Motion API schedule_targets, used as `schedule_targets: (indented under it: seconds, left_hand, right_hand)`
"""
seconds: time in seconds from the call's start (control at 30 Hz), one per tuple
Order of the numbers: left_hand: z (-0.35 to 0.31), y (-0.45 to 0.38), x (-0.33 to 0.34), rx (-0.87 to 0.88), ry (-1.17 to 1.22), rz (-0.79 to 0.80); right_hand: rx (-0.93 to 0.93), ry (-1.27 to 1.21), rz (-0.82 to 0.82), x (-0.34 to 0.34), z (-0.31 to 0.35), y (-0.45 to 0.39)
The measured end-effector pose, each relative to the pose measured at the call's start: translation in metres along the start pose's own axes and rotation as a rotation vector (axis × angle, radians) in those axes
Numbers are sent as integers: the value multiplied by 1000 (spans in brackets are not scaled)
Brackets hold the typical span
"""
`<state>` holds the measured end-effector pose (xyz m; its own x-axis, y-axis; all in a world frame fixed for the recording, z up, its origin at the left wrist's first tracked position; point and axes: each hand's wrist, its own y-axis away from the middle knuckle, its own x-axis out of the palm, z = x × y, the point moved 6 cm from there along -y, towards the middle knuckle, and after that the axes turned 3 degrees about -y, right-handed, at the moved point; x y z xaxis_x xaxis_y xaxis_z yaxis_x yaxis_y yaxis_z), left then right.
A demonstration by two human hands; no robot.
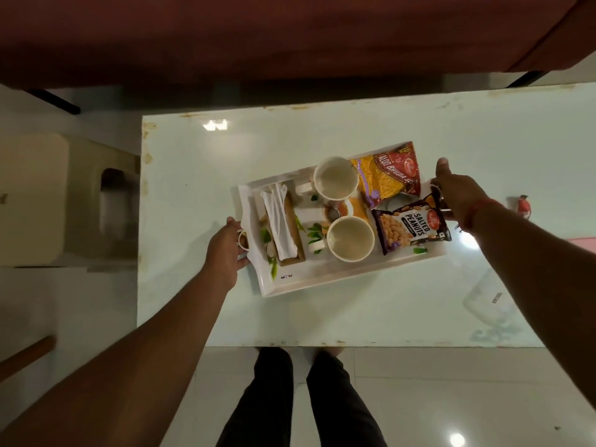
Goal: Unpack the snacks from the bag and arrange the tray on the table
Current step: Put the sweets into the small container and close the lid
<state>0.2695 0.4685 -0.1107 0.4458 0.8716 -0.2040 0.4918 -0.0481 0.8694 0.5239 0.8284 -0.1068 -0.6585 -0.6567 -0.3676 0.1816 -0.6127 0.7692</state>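
Beige stool (35,198) left of table; red sofa (258,33) beyond.

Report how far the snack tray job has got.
Done: peanuts packet and bhujia packet lie on the tray beside two cups. In hand: left hand and right hand grip its ends on the table. Left: final positioning, then release.
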Motion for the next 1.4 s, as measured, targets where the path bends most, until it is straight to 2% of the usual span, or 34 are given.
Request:
schedule_targets:
  seconds: [0.2, 0.43, 0.97, 1.07, 1.13, 1.2, 1.3, 1.4]
  left_hand:
    - [-36, -5, 19, 67, -11, -10]
    - [-84, -18, 48, 97, -179, 28]
    - [-64, -20, 46, 52, -229, 18]
    - [-68, -23, 42, 78, -305, -8]
    - [-80, -19, 39, 237, -524, -66]
    - [-98, -6, 35, 519, -801, -203]
    - [-119, 24, 39, 831, -798, -297]
    - [-137, 66, 72, 1092, -812, -234]
  right_hand:
    - [-10, -9, -26, -3, -7, 4]
    - [3, -14, -110, -14, -12, 4]
    - [-4, 86, -165, -16, -16, -8]
    - [-39, 127, -191, -15, -12, -7]
    - [-69, 159, -238, -19, -14, -8]
    - [-87, 191, -309, -25, -18, -2]
    - [-80, 261, -350, -31, -26, 15]
    - [-85, 334, -350, -40, -32, 39]
